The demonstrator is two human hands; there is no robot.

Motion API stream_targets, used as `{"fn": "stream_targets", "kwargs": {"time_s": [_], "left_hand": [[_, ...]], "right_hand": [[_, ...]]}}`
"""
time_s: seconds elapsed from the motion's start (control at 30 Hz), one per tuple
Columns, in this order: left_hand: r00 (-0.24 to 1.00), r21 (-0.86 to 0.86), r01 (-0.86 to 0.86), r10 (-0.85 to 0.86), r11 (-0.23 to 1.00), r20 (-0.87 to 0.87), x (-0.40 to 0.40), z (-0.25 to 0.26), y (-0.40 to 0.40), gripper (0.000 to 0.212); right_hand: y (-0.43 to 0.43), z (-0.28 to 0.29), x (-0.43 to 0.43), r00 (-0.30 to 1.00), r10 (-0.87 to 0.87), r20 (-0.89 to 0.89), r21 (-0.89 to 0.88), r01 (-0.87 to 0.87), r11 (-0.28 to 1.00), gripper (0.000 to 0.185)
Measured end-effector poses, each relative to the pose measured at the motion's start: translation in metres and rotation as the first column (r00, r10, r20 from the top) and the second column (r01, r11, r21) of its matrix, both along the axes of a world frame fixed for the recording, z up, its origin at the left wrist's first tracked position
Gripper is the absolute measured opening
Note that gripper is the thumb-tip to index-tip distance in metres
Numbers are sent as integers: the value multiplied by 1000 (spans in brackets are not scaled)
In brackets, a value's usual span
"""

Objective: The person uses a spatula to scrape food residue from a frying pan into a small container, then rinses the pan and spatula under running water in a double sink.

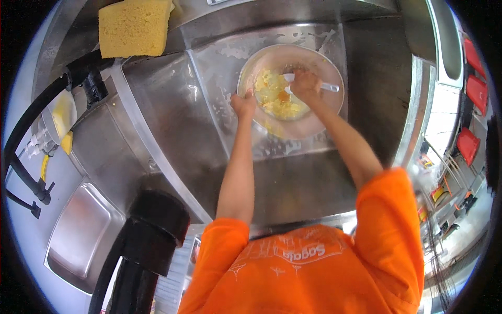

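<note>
A large round bowl (331, 70) rests on the bottom of a stainless steel sink basin (160, 102). Yellow scraps in cloudy liquid (280, 102) cover its bottom, with an orange-brown lump among them. My left hand (244, 103) grips the bowl's rim at the left. Inside the bowl, my right hand (305, 84) is closed around a white utensil (330, 87). Its handle end sticks out to the right, and white parts show left of my fingers. My hand hides the rest, so its exact kind is unclear.
A yellow sponge (133, 29) sits at the upper left behind the sink. Black pipework (88, 78) runs along the left. A metal tray (80, 235) lies lower left, near a thick black cylinder (155, 231). Red objects (468, 145) stand far right.
</note>
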State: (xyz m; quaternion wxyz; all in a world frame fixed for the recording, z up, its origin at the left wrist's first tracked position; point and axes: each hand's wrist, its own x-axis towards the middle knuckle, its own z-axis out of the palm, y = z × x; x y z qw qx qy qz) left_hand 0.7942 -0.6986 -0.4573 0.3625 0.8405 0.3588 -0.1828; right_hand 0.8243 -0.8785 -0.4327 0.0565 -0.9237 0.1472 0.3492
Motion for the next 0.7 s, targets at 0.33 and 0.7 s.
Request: {"fn": "stream_targets", "kwargs": {"time_s": [0.33,0.7], "left_hand": [[999,-42,4,-2,999,54,-6,-3,5,35],[998,-44,21,-19,999,57,-1,4,1,35]], "right_hand": [[6,8,-20,907,-395,-149,81,409,909,36],[38,3,25,893,449,-30,-15,-449,893,11]]}}
